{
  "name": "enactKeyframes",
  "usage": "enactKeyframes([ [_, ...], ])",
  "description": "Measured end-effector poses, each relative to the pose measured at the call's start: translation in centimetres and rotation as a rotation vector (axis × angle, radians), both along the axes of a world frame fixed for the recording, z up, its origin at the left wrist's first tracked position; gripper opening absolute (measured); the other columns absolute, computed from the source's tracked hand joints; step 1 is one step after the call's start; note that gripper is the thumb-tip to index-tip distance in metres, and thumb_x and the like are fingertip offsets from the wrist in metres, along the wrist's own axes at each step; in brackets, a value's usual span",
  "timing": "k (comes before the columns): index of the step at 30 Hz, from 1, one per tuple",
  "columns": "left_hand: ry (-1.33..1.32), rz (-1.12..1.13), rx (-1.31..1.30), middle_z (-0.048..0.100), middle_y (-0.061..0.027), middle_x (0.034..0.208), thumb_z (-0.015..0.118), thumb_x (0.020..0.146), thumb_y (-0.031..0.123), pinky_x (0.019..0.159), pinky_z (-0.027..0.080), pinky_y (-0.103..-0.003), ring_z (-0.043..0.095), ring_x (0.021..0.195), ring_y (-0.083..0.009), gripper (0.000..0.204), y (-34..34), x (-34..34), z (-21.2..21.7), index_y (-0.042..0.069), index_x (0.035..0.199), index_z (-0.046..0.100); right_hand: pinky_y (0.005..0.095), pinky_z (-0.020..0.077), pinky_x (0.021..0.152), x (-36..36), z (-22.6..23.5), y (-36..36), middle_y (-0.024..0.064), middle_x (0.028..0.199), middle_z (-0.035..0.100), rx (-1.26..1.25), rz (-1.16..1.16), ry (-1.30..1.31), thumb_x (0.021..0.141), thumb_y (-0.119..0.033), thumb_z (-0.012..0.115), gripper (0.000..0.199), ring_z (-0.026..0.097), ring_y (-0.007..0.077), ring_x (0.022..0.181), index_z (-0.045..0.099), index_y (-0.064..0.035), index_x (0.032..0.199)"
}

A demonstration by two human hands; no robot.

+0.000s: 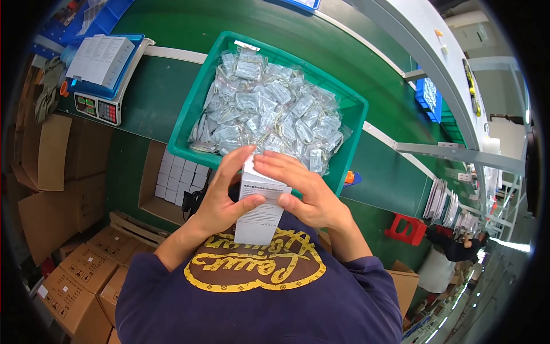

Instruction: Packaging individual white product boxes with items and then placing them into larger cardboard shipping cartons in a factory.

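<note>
Between my two hands is a small white carton (258,222) with dark print on its face, held close to my chest. My left hand (229,192) grips its left side, thumb across the front face. From the right, my right hand (303,189) closes on its upper end, fingers over the top and thumb on the front. The carton's top end is partly hidden by the fingers. Just beyond the hands stands a green plastic bin (358,123) heaped with small clear bags (269,103) that hold pale items and cords.
At the left, a weighing scale (98,109) carries a blue tray with white boxes (100,60). Below the bench, an open cardboard box (150,192) contains rows of white cartons. Brown cartons (80,281) are stacked lower left. A red stool (405,229) and another person (444,258) are at right.
</note>
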State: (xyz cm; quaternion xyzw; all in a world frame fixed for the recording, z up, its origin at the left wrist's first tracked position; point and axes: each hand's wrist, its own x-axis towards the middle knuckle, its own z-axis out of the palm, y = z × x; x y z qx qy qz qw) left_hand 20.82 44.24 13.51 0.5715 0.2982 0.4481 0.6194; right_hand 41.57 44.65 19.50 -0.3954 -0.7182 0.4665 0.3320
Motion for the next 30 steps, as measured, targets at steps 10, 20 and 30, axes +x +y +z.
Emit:
enactKeyframes([
  [10,0.875,0.155,0.397,0.036,-0.0288,0.139,0.085,0.066,0.034,0.105,0.038,-0.047,0.04,0.128,-0.0449,0.109,0.9,-1.1,3.7,-0.003,0.147,0.022,0.0369,0.0396,0.104,-3.8,-3.9,2.8,0.0164,0.131,0.056,0.051,-0.492,0.049,0.094,-0.006,0.056,0.028,0.05,0.0259,0.125,0.061,0.0017,0.121],
  [20,1.23,0.892,0.572,0.051,-0.0202,0.137,0.083,0.065,0.031,0.107,0.038,-0.04,0.049,0.126,-0.0353,0.091,26.2,-26.7,2.1,0.003,0.141,0.042,0.031,0.043,0.099,-0.8,-3.4,6.6,0.0122,0.124,0.06,-0.195,-0.495,0.142,0.094,-0.004,0.055,0.03,0.057,0.0206,0.116,0.057,0.0022,0.123],
  [30,1.741,0.868,0.707,0.038,-0.0275,0.143,0.062,0.088,0.034,0.11,0.03,-0.051,0.038,0.13,-0.0447,0.065,39.9,-35.4,-7.9,0.006,0.142,0.04,0.031,0.0483,0.092,12.3,-9.2,-5.1,0.0142,0.12,0.063,-0.245,-1.125,-0.295,0.093,-0.007,0.059,0.034,0.062,0.0203,0.108,0.055,-0.001,0.126],
])
